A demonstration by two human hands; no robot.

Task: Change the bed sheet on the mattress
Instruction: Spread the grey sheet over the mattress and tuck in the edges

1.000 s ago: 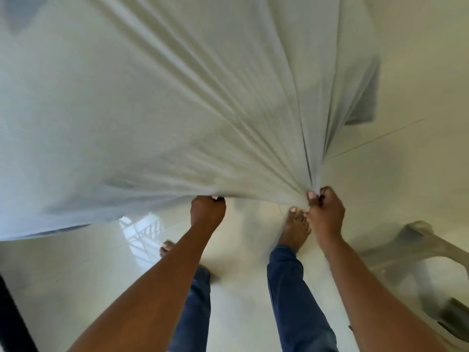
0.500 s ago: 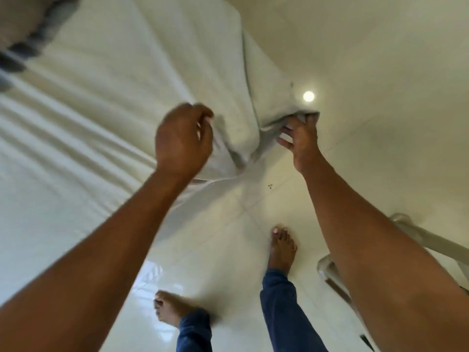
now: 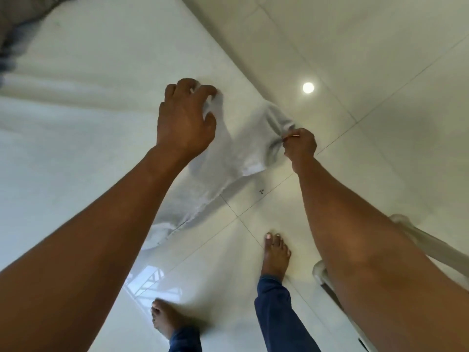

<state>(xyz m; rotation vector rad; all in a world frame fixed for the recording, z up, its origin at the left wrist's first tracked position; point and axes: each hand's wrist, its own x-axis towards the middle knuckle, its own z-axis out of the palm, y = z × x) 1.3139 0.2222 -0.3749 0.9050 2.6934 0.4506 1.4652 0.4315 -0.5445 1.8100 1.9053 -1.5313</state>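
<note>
White bed sheet (image 3: 76,161): fills 8 to 12 o'clock, stretched, with one corner bunched at centre and the hem sagging toward 7 o'clock. The left forearm hides part of the hem.
Glossy tiled floor (image 3: 380,72): 12 to 6 o'clock.
White plastic chair (image 3: 416,237): 4 o'clock, partly behind the right forearm.
Left hand (image 3: 185,118): centre, fingers curled round a fold of sheet.
Right hand (image 3: 300,146): 2 o'clock of centre, fist closed, pinching the sheet corner.
Bare right foot (image 3: 276,255): 5 o'clock. Bare left foot (image 3: 165,318): 6 o'clock.
Lamp reflection (image 3: 308,87): 1 o'clock.
Blurred grey mass at 11 o'clock: cannot identify.
</note>
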